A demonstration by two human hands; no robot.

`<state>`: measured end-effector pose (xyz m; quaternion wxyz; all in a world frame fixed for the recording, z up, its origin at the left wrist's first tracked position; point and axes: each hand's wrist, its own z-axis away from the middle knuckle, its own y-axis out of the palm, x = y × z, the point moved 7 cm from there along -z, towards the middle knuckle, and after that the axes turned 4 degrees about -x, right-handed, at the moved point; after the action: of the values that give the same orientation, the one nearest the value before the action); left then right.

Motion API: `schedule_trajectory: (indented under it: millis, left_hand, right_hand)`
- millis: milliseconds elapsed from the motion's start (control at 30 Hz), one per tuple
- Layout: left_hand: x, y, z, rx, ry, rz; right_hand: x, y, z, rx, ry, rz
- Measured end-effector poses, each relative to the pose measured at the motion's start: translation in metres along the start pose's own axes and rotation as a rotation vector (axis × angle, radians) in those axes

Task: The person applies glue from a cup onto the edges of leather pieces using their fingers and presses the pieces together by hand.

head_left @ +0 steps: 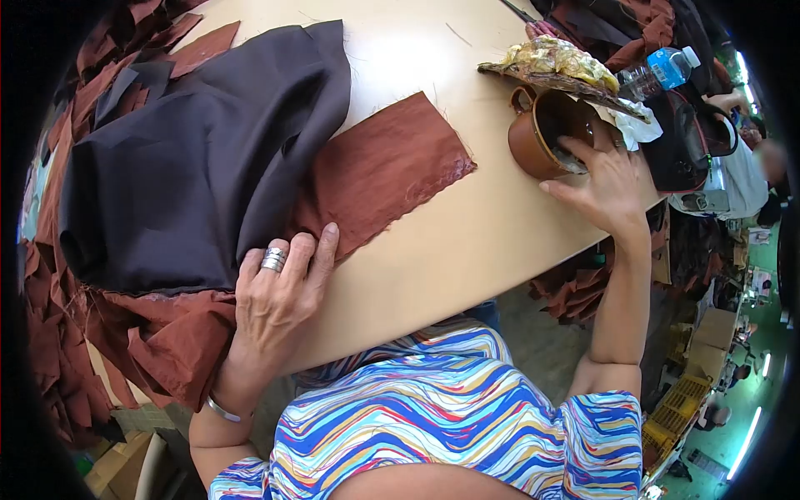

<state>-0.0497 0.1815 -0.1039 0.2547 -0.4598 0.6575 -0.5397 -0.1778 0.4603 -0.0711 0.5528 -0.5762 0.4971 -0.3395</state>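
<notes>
A dark, nearly black cloth (200, 158) lies bunched on the left of the table, over a reddish-brown cloth piece (387, 162) with frayed edges. My left hand (279, 287), with a ring on one finger, is closed at the near edge of these cloths. Its fingertips lie on the brown piece, and the thumb is hidden. At the right, my right hand (608, 179) has its fingers apart at a brown mug (533, 142). One finger reaches inside near something whitish, while the thumb is outside by the rim; other fingertips are partly hidden.
Past the mug, a crumpled yellowish wrapper (558, 62) lies near a plastic bottle (667, 68), a white tissue (640, 125) and a black bag (679, 142). Brown cloth scraps (50, 325) heap along the left. The table edge (467, 300) runs before my body. Other people are in the background.
</notes>
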Motion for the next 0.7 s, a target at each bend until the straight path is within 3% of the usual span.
schedule_trajectory:
  millis: [133, 233, 367, 500, 600, 700]
  left_hand:
    - [0.002, 0.0, 0.0, 0.012, -0.021, 0.019]
    - [0.003, -0.002, 0.0, 0.031, -0.031, 0.04]
    - [0.004, -0.005, 0.0, -0.019, 0.007, 0.06]
    - [0.005, -0.006, 0.001, -0.007, -0.006, 0.086]
    - [0.004, -0.005, 0.002, -0.005, -0.008, 0.067]
    - [0.003, -0.006, 0.003, -0.003, -0.013, 0.052]
  right_hand:
    - [-0.003, 0.004, -0.005, 0.033, 0.001, 0.002]
    - [-0.012, -0.008, -0.004, 0.134, 0.12, -0.318]
    - [0.008, -0.035, 0.019, -0.189, 0.004, 0.126]
    - [0.039, -0.042, 0.039, -0.273, -0.019, 0.265]
    - [0.086, -0.035, 0.048, -0.273, -0.154, 0.07]
    - [0.131, -0.014, 0.046, -0.174, -0.274, -0.317]
